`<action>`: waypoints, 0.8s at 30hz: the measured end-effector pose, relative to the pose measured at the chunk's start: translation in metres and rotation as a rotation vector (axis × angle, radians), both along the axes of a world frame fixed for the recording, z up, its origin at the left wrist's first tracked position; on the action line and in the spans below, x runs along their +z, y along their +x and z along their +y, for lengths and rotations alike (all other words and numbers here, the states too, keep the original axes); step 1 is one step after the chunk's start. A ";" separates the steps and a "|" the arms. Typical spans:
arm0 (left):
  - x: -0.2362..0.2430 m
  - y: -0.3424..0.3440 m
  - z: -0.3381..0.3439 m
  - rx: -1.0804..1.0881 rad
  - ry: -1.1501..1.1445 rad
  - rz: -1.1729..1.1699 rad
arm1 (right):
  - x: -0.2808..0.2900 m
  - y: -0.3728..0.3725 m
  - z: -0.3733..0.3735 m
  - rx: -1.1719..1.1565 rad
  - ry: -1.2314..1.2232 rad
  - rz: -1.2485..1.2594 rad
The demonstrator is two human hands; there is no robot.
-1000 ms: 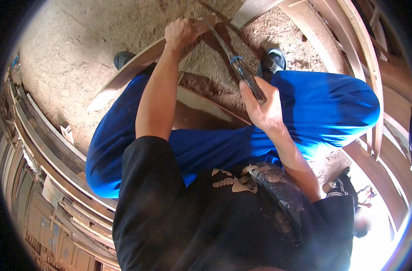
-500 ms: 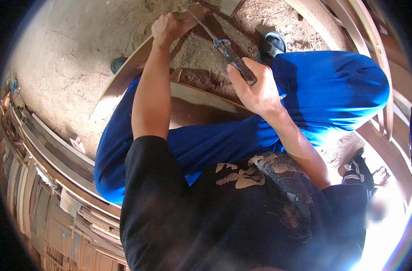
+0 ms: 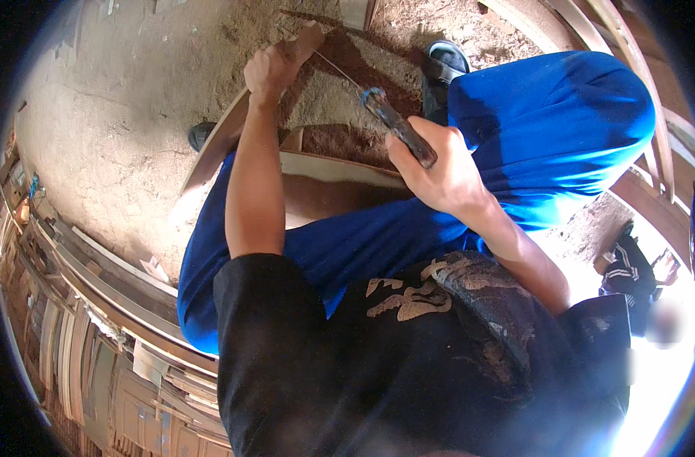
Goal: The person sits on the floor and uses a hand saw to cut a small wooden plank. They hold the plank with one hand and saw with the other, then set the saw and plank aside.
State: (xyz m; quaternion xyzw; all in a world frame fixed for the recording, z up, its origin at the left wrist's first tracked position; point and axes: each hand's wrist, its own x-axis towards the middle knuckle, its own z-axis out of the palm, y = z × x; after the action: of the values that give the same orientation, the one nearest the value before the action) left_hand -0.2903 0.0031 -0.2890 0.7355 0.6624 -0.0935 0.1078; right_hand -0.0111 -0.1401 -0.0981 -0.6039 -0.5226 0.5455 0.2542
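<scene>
My left hand (image 3: 267, 72) is closed around the upper part of a long wooden board (image 3: 227, 129), close to its far end. The board slopes down to the left, past my forearm and beside my leg. In my right hand (image 3: 445, 169) is the dark handle of a handsaw (image 3: 397, 120), with blue binding where handle meets blade. Its thin blade, seen almost edge-on, reaches to the board's end just beyond my left hand. Whether the teeth are in the wood is too small to tell.
Another board (image 3: 340, 166) lies across in front of my blue-trousered legs. Sandalled feet (image 3: 448, 61) rest on the dusty ground. Stacked wood strips (image 3: 96, 305) fill the lower left, and curved wooden pieces (image 3: 629, 61) stand at right. Another person's striped dark sleeve (image 3: 629, 263) shows at lower right.
My right hand has drawn the saw back slightly, away from my left hand. The whole view has shifted a little; my left hand still holds the board.
</scene>
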 end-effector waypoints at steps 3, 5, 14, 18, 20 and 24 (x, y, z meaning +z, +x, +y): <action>0.010 0.011 -0.003 0.011 -0.012 0.027 | 0.005 0.003 0.002 0.036 -0.005 -0.017; 0.011 0.008 -0.002 0.026 -0.026 0.018 | -0.002 0.001 0.009 0.042 0.048 -0.050; -0.001 -0.006 0.003 -0.007 0.012 -0.025 | -0.014 -0.004 -0.008 -0.036 0.003 0.022; 0.003 0.001 0.002 0.009 0.037 -0.068 | -0.014 0.009 0.004 -0.023 -0.092 -0.024; -0.004 -0.006 0.006 0.029 0.033 -0.099 | -0.022 0.011 0.016 -0.051 -0.111 0.085; -0.011 -0.010 0.003 0.071 0.007 -0.106 | -0.009 0.019 0.034 -0.181 -0.473 0.285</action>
State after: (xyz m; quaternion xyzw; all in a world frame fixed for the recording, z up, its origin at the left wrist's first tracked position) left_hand -0.3001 0.0061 -0.3004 0.7158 0.6817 -0.0484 0.1435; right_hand 0.0078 -0.1058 -0.1070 -0.6079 -0.2836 0.7067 0.2249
